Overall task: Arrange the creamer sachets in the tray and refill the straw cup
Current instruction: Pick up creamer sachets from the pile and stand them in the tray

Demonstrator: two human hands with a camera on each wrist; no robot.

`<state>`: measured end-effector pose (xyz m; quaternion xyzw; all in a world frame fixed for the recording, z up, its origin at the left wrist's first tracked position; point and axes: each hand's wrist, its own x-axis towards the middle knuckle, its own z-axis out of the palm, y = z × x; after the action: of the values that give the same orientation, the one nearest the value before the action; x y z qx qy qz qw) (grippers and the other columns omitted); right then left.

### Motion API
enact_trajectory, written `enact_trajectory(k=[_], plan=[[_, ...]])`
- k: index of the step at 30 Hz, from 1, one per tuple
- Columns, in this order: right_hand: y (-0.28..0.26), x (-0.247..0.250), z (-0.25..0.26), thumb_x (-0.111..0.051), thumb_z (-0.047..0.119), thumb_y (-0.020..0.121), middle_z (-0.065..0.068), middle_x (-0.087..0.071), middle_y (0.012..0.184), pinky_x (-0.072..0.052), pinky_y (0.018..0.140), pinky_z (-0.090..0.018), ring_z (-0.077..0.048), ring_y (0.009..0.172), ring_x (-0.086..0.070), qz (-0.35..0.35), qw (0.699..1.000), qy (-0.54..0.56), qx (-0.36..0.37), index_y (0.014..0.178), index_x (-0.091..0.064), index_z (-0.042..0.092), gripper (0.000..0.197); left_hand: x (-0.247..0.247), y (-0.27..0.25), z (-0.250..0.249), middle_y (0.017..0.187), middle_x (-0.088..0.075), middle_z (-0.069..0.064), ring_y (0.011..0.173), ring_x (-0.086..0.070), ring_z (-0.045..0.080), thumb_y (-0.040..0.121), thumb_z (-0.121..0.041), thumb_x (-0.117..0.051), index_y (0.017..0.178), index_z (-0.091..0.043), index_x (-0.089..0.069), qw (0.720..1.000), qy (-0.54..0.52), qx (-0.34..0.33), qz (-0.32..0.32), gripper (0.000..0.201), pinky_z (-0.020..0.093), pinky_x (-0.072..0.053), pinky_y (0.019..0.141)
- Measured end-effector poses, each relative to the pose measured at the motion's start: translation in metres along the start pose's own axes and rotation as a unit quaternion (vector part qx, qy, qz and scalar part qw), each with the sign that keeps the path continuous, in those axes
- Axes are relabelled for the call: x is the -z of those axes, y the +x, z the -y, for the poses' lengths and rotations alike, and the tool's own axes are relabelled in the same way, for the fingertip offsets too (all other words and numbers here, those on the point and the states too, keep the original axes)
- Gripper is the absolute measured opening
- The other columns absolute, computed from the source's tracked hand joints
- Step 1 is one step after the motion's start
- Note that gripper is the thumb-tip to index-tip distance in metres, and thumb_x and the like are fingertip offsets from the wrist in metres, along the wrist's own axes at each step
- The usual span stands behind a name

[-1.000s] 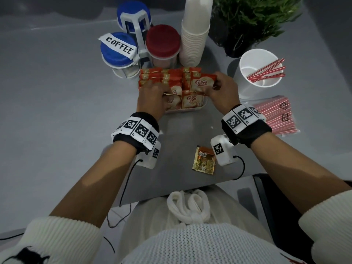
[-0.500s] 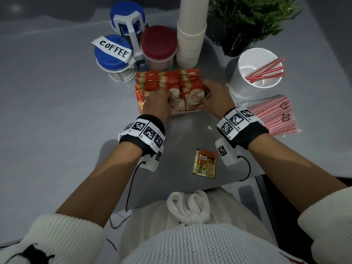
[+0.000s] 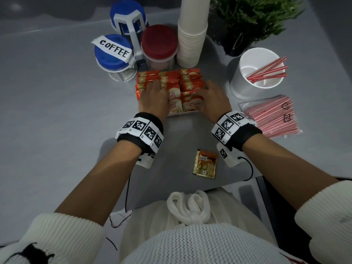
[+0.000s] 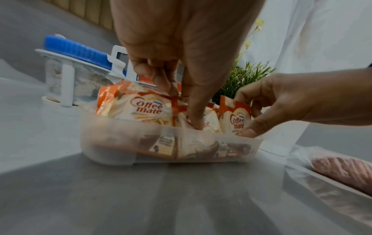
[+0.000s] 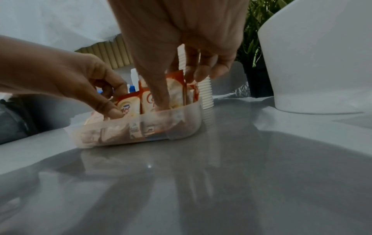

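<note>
Both hands, left hand [image 3: 155, 98] and right hand [image 3: 213, 100], pinch creamer sachets [image 4: 149, 109] upright in the translucent tray [image 4: 120, 143] on a glossy grey table [image 3: 57, 111], fingertips hidden among packets.

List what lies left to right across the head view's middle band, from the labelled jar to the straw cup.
COFFEE jar → red-lidded jar → stack of paper cups → potted plant → straw cup.

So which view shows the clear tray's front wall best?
The left wrist view: the tray faces the camera, sachet bottoms showing through its whole front wall. The right wrist view shows it at an angle; the head view shows only a sliver of rim between the wrists.
</note>
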<state>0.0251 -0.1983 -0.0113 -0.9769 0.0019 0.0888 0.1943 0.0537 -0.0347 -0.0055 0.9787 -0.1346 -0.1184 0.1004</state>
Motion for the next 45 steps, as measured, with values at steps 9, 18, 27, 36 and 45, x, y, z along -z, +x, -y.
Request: enact_trajectory(k=[9,18,27,36,45], plan=[[0.007,0.004,0.009,-0.053,0.012,0.087,-0.017,-0.049,0.124,-0.032,0.09,-0.043,-0.036,0.114,-0.041,-0.01,0.995,-0.062,0.072,0.12,-0.056,0.011,0.033,-0.005,0.0,-0.001,0.13,-0.04,0.015,0.121,-0.037,0.032,0.089,-0.019,-0.055,0.124,-0.01,-0.055,0.999,-0.002,-0.047,-0.012,0.036,0.039,-0.033,0.095],[0.017,0.018,0.013,-0.05,0.018,0.09,-0.011,-0.042,0.133,-0.028,0.095,-0.042,-0.032,0.121,-0.035,0.02,0.988,-0.134,0.071,0.122,-0.053,0.011,0.033,-0.006,-0.003,0.0,0.132,-0.04,0.008,0.127,-0.03,0.03,0.089,-0.018,-0.054,0.12,-0.011,-0.06,0.998,0.011,-0.045,-0.037,0.032,0.04,-0.025,0.102],[0.038,0.011,0.046,-0.047,0.022,0.092,-0.01,-0.048,0.126,-0.025,0.1,-0.041,-0.03,0.122,-0.035,0.03,0.988,-0.094,0.115,0.123,-0.057,0.019,0.033,-0.012,-0.011,0.005,0.134,-0.043,0.007,0.13,-0.031,0.028,0.091,-0.024,-0.05,0.123,-0.017,-0.06,0.998,-0.003,-0.047,-0.043,0.034,0.041,-0.023,0.105],[0.042,0.012,0.04,-0.057,0.013,0.082,-0.005,-0.062,0.109,-0.022,0.099,-0.04,-0.027,0.119,-0.039,0.062,0.988,-0.108,0.087,0.094,-0.07,0.019,0.019,-0.014,-0.005,0.011,0.125,-0.051,0.01,0.124,-0.037,0.031,0.085,-0.02,-0.057,0.109,-0.013,-0.068,0.998,-0.005,-0.04,-0.053,0.027,0.043,-0.028,0.099],[0.049,0.014,0.034,-0.06,0.021,0.087,0.001,-0.062,0.118,-0.022,0.103,-0.04,-0.025,0.123,-0.039,0.106,0.991,-0.033,0.074,0.106,-0.07,0.027,0.023,-0.007,0.001,0.01,0.131,-0.043,0.005,0.13,-0.028,0.028,0.088,-0.028,-0.056,0.119,-0.016,-0.063,0.998,0.006,-0.06,-0.017,0.034,0.042,-0.023,0.103]])
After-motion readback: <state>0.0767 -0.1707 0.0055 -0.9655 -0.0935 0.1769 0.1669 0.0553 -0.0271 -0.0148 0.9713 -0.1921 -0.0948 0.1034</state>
